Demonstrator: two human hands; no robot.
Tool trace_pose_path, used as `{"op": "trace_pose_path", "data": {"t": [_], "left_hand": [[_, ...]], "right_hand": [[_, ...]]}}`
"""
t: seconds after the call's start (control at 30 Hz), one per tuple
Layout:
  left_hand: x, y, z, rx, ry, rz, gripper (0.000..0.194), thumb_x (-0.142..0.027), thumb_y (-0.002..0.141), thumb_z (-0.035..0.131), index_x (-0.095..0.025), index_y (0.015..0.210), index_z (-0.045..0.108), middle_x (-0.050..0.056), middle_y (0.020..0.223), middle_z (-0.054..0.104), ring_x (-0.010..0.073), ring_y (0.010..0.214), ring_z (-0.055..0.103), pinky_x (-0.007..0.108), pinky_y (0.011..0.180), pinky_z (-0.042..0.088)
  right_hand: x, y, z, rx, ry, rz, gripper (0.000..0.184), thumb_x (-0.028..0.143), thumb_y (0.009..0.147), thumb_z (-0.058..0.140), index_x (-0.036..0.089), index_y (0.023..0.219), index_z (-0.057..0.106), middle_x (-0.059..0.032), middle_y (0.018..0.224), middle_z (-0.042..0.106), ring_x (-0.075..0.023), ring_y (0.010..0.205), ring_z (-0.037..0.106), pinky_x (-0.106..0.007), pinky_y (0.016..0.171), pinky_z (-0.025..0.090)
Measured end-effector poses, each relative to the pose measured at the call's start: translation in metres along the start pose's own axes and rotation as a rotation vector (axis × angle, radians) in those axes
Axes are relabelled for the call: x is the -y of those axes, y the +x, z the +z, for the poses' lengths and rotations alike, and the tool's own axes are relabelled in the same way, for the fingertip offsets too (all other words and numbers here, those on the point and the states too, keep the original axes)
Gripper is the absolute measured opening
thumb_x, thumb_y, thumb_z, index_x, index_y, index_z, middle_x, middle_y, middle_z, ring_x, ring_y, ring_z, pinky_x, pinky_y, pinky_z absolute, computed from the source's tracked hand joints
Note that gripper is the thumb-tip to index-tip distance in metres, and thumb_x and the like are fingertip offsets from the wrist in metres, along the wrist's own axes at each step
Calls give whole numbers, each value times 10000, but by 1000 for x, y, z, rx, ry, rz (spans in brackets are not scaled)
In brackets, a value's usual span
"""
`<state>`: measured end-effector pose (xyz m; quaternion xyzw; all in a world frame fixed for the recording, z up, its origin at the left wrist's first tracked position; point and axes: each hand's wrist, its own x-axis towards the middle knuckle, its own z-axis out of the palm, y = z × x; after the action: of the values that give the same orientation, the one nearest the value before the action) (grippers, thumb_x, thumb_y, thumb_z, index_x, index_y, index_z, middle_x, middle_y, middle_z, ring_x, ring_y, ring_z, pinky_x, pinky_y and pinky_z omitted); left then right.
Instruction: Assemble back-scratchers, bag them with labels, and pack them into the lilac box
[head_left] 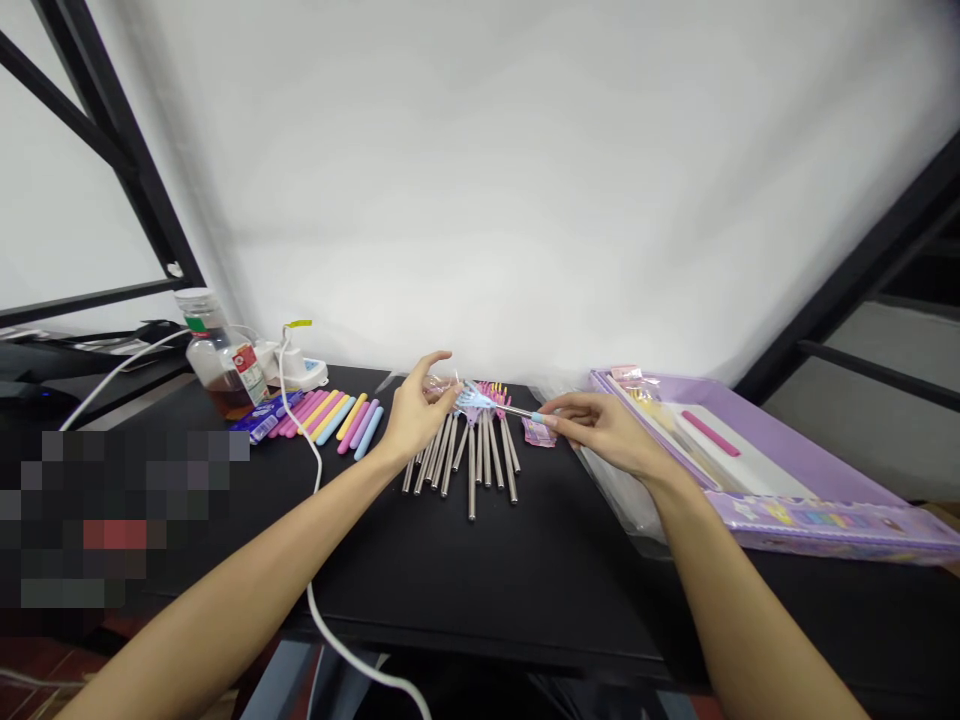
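Near the wall, a blue hand-shaped back scratcher (pixel 517 411) with a metal rod is held level between my two hands. My right hand (pixel 592 425) pinches the blue end of its rod. My left hand (pixel 418 405) has its thumb at the blue claw head, its index finger raised; the other fingers are partly hidden, with clear plastic beside them. Below lie several metal rods (pixel 471 470) fanned toward me, with purple and pink claw heads (pixel 501 396) at their far ends. A small pink-purple packet (pixel 538 433) lies near my right fingertips.
Left of my hands lies a row of pastel handles (pixel 335 420), beside a blue packet (pixel 264 418), a jar (pixel 217 355) and a power strip (pixel 300 372). A white cable (pixel 318 470) crosses the black desk (pixel 510 590). A purple box (pixel 840 520) and clear plastic (pixel 626 495) are right.
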<state>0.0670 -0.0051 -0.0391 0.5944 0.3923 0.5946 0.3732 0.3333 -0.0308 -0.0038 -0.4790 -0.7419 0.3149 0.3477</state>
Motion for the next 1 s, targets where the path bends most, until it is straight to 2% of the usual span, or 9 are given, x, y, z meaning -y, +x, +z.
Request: {"op": "trace_pose_path", "data": {"t": [0.1, 0.27, 0.37, 0.47, 0.53, 0.63, 0.77, 0.87, 1.0], "left_hand": [[0, -1, 2, 29, -17, -10, 556, -329, 834, 716, -238, 1352, 536, 52, 991, 650, 195, 870, 716, 351, 780, 629], [-1, -8, 8, 112, -48, -6, 552, -342, 842, 718, -244, 1355, 540, 66, 1116, 620, 188, 908, 717, 361, 856, 618], [-4, -13, 13, 190, -92, -26, 522, -341, 849, 718, -220, 1330, 555, 62, 1033, 670, 195, 874, 735, 381, 890, 607], [-7, -14, 16, 242, -123, -52, 422, -398, 836, 731, -181, 1185, 636, 64, 965, 694, 191, 808, 734, 378, 839, 623], [-6, -12, 16, 219, -138, -53, 385, -442, 823, 734, -161, 1077, 670, 65, 928, 705, 188, 783, 725, 367, 802, 631], [-5, -5, 12, 82, -120, -29, 379, -457, 801, 745, -153, 1020, 690, 54, 864, 703, 178, 755, 705, 330, 726, 632], [-8, 2, 3, -73, -79, -49, 328, -397, 799, 736, -161, 1023, 695, 33, 797, 691, 150, 721, 670, 272, 665, 598], [-10, 1, 2, -76, -135, -100, 324, -379, 794, 733, -164, 1029, 674, 31, 811, 693, 140, 719, 669, 265, 677, 583], [-7, -1, 6, -6, -185, -94, 366, -420, 788, 742, -164, 1040, 667, 25, 819, 658, 124, 705, 647, 256, 669, 577]], "right_hand": [[2, 1, 4, -7, 29, -30, 344, 489, 786, 742, 186, 945, 709, -40, 746, 697, -163, 649, 611, -298, 610, 472], [6, 1, 15, 49, 90, 19, 371, 544, 821, 685, 190, 902, 607, 7, 613, 641, -92, 442, 456, -241, 438, 344], [7, 2, 27, 26, 143, 14, 396, 548, 796, 709, 218, 832, 493, 22, 609, 648, -83, 418, 441, -222, 410, 308], [7, 3, 36, 69, 179, 3, 393, 540, 808, 701, 222, 819, 470, 15, 649, 671, -88, 425, 482, -232, 435, 353], [8, 3, 36, 113, 194, -1, 365, 511, 804, 720, 213, 845, 512, 11, 671, 672, -102, 472, 540, -252, 488, 421], [11, 2, 28, 203, 232, -16, 365, 412, 746, 802, 194, 981, 628, -18, 800, 704, -156, 695, 671, -315, 686, 548], [13, -3, 17, 356, 297, -2, 475, 319, 684, 861, 214, 1119, 701, -62, 1012, 749, -218, 969, 707, -422, 938, 555], [15, -3, 18, 367, 314, 23, 475, 329, 650, 882, 207, 1083, 727, -69, 1005, 766, -232, 954, 722, -445, 930, 567], [14, -2, 29, 251, 258, 17, 381, 375, 603, 903, 169, 864, 717, -44, 760, 747, -202, 745, 719, -369, 766, 582]]}}
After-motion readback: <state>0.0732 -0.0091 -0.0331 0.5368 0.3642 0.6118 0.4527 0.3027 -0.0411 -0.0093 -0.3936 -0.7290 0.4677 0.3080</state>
